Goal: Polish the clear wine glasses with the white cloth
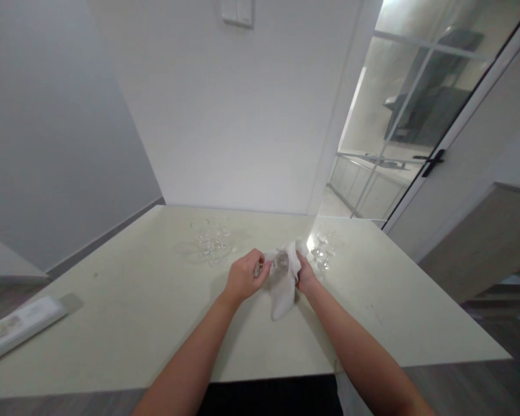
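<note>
Above the middle of the table, my left hand [246, 274] pinches the stem end of a clear wine glass [279, 262], which lies tilted on its side. Its bowl points right, toward a white cloth [283, 294]. Closed around that cloth is my right hand [305, 274], pressing it against the glass's rim end; the fingertips are hidden by the fabric. One end of the cloth hangs down. A group of several clear glasses [214, 242] stands to the left beyond my left hand. More clear glasses [322, 253] are just right of my right hand.
The pale table [147, 323] reaches to a white wall [242, 127]. At its left edge lies a white box [19, 326]. A glass-paned door [385, 115] with a black handle [433, 163] is at the right, and a light switch [237, 11] is on the wall.
</note>
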Available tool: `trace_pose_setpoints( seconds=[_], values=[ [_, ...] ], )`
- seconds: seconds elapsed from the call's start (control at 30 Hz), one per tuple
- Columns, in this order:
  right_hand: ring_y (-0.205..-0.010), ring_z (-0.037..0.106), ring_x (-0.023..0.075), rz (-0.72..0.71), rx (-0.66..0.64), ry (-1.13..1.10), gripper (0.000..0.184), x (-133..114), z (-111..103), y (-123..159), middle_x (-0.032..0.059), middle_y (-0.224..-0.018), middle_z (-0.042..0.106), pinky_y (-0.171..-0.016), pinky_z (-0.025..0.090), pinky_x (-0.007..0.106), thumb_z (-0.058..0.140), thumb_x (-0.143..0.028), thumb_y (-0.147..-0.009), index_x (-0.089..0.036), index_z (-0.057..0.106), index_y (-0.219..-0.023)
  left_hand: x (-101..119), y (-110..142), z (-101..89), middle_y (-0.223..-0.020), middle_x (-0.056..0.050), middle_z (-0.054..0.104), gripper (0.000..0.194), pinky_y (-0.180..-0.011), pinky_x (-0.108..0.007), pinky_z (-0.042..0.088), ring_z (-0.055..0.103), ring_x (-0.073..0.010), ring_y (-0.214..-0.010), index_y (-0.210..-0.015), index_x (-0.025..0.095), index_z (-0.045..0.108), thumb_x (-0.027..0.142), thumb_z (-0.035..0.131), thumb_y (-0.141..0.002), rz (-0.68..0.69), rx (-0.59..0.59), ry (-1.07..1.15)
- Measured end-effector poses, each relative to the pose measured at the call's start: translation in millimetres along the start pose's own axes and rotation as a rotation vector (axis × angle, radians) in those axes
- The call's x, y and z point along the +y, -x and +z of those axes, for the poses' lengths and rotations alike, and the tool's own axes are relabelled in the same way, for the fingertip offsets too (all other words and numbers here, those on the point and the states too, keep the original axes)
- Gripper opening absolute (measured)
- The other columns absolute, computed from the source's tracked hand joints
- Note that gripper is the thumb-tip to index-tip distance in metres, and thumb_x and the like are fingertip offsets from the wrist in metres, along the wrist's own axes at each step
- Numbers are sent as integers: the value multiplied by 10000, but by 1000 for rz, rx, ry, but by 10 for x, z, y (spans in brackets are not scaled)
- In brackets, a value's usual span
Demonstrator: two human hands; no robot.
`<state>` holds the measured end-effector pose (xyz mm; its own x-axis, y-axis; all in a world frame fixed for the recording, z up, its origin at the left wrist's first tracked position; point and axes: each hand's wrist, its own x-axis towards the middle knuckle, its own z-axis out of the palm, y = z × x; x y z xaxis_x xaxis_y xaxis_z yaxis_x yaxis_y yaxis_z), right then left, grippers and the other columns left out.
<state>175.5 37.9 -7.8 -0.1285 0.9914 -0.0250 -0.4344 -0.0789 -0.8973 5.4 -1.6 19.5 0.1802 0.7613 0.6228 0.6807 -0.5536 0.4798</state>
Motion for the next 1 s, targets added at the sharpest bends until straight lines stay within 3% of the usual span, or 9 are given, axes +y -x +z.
trace_pose_setpoints(
  seconds=[0.07, 0.27, 0.33, 0.43, 0.57, 0.73, 0.87, 0.93, 1.0],
  values=[
    [-780, 677, 237, 17, -97, 15, 441, -1, 4, 24, 62, -870, 722, -745, 532, 372, 668, -525, -673, -177, 663, -945, -56, -5, 40, -613, 17, 489, 245, -579, -255, 321, 455, -137, -574, -753, 199, 516, 401, 452, -875, -139, 27, 78],
    [-743, 636, 207, -232, 74, 339, 391, 48, 22, 64, 54, -826, 715, -690, 508, 310, 803, -376, -560, -160, 668, -857, -213, -78, 123, -547, 29, 438, 446, -562, -254, 339, 452, -139, -553, -622, 197, 439, 516, 315, -909, -446, -16, 350],
    [-694, 629, 193, -180, 91, 268, 379, 54, 27, 54, 47, -795, 706, -649, 502, 298, 771, -413, -603, -157, 659, -860, -183, -74, 101, -642, 11, 518, 374, -609, -266, 380, 492, -148, -613, -745, 193, 507, 498, 356, -901, -363, -2, 345],
    [-673, 635, 192, -72, 99, 72, 413, 81, 36, 17, 33, -767, 699, -638, 508, 305, 718, -487, -636, -173, 642, -893, -76, -24, 42, -894, -61, 589, 258, -777, -317, 418, 538, -183, -822, -923, 190, 548, 422, 444, -876, -63, 74, 270],
    [-661, 632, 186, -64, 51, 57, 361, 127, 21, -38, 16, -732, 685, -660, 513, 321, 723, -481, -627, -190, 650, -828, 29, 58, 16, -832, -91, 594, 271, -807, -348, 418, 540, -210, -848, -759, 195, 566, 349, 388, -894, 137, 29, 265],
    [-781, 632, 219, -266, 84, 309, 373, 86, -26, 17, 39, -845, 699, -742, 504, 345, 764, -403, -590, -199, 654, -882, -39, 0, 105, -654, -34, 549, 371, -648, -285, 423, 523, -163, -659, -662, 194, 526, 398, 338, -907, -291, 174, 440],
    [-777, 612, 205, -328, -16, 449, 476, 53, 10, 113, 25, -851, 700, -732, 494, 319, 826, -301, -502, -191, 652, -931, -149, -105, 131, -575, -30, 545, 442, -454, -240, 335, 525, -152, -523, -620, 183, 478, 504, 312, -874, -704, 30, 696],
    [-758, 616, 194, -292, -21, 402, 419, 65, 41, 111, 24, -846, 703, -710, 494, 304, 788, -331, -565, -183, 652, -932, -151, -111, 98, -604, -33, 557, 453, -456, -236, 336, 534, -152, -534, -666, 178, 500, 542, 322, -866, -668, 6, 690],
    [-748, 628, 194, -197, 63, 266, 362, 89, 54, 75, 32, -835, 707, -692, 496, 297, 731, -393, -636, -174, 656, -915, -108, -80, 52, -711, -49, 585, 399, -564, -262, 412, 559, -168, -658, -750, 178, 539, 532, 390, -856, -412, 70, 564]
  ],
)
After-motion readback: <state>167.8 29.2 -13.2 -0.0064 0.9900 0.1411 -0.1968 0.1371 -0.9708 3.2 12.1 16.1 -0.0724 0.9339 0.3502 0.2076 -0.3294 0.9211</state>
